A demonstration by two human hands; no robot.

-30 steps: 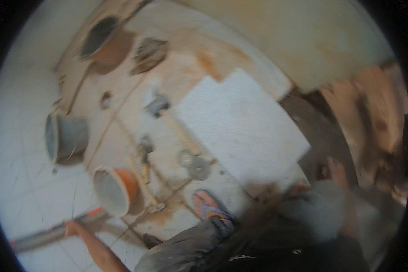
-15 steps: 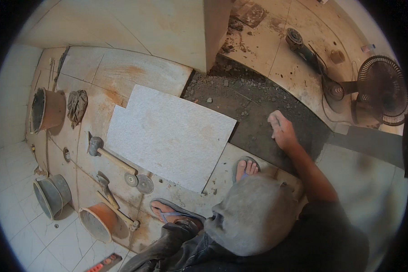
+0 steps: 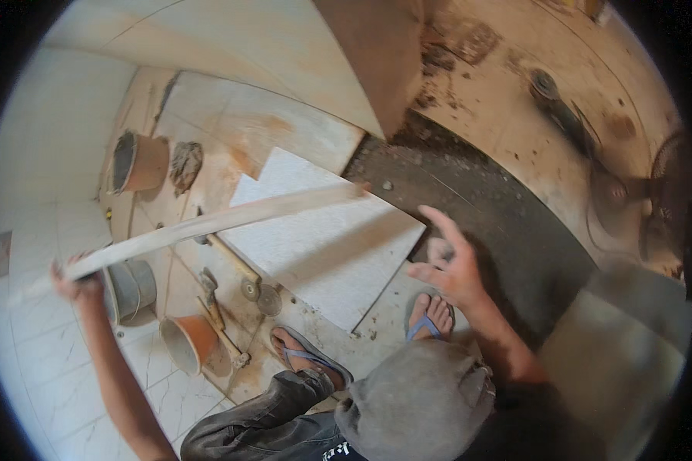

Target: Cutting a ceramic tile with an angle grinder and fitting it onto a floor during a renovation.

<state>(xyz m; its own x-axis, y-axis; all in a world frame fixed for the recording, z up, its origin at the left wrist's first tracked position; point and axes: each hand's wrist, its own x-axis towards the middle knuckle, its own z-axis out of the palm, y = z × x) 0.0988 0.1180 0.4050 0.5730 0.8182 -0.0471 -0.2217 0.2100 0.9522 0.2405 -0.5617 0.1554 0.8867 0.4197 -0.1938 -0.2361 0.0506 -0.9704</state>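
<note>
Flanking the near corner of a white slab (image 3: 327, 250), the left foot (image 3: 307, 355) and right foot (image 3: 430, 315) rest in sandals. To their left stand an orange bucket (image 3: 188, 346) and, just beside it, a hammer (image 3: 231, 338); two round discs (image 3: 269, 300) lie slightly farther off, near a mallet (image 3: 234, 257). At the left, beside a grey bucket (image 3: 137, 292), the left hand (image 3: 81, 284) grasps a long pale bar (image 3: 207, 223) near one end. Half a second earlier this hand was out of view and only a red-marked strip showed at the near left; now the bar, blurred, slants across above the slab, its separate shadow suggesting that it does not touch. At the right, the right hand (image 3: 454, 265), loosely gathered before, extends its index finger and appears to hold nothing. The change, as judged here, brings the bar over the slab and occupies the left hand alone. Beyond lie a dark, gritty bed (image 3: 507, 223) and, far right, a grinder (image 3: 565, 119).
</note>
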